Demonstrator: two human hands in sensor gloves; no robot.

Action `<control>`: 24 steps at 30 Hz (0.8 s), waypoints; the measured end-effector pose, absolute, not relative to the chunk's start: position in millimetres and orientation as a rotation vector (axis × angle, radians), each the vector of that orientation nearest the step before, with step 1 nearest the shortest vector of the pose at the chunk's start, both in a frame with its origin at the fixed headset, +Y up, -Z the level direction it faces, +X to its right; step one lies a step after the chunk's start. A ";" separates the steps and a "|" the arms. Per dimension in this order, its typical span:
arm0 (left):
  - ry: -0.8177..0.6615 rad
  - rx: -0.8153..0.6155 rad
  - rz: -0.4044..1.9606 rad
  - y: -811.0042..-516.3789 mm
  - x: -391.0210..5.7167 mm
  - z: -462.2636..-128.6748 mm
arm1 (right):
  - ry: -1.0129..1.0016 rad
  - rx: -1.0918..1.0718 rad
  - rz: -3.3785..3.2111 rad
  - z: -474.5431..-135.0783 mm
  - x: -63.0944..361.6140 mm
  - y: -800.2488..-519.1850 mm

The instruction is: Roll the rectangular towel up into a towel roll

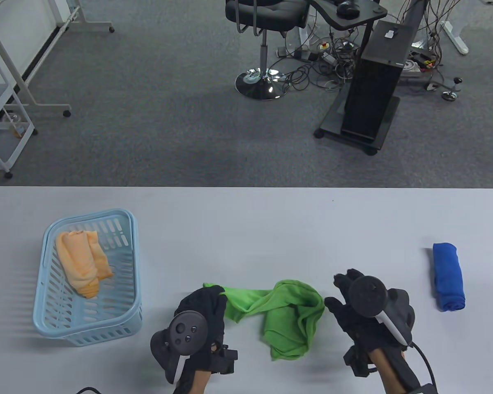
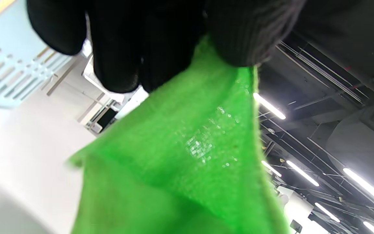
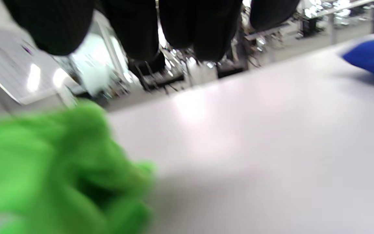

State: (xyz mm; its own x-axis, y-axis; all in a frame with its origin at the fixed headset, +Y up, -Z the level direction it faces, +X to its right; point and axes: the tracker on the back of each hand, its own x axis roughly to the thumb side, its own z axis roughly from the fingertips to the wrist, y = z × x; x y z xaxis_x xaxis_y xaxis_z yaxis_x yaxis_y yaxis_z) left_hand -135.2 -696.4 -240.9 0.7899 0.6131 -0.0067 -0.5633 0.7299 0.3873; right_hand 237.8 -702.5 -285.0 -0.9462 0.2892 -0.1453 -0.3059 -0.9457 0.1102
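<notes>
Green towel [image 1: 287, 318] lies crumpled on the desk [image 1: 246, 221], one corner pinched by left hand [image 1: 201, 316]. Right hand [image 1: 353, 303] loose beside it, holding nothing. Prob. still spreading; next: grab opposite corner, flatten before rolling.

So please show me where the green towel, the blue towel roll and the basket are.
green towel [image 1: 289, 324], table view, on its crumpled middle.
blue towel roll [image 1: 448, 277], table view, on its middle.
basket [image 1: 88, 330], table view, on its near wall.
</notes>
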 end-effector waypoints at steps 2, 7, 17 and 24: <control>0.142 0.391 0.628 -695.5 -136.7 -240.7 | 0.348 -0.176 2.857 -285.1 241.7 -728.5; 0.140 0.397 0.615 -695.5 -137.5 -240.8 | 0.721 0.153 2.831 -281.5 201.2 -761.7; 0.133 0.396 0.630 -693.4 -140.5 -239.5 | 0.285 0.110 3.203 -302.6 141.6 -762.6; 0.130 0.383 0.654 -694.9 -143.4 -241.0 | 0.310 -0.309 3.307 -319.5 213.0 -732.1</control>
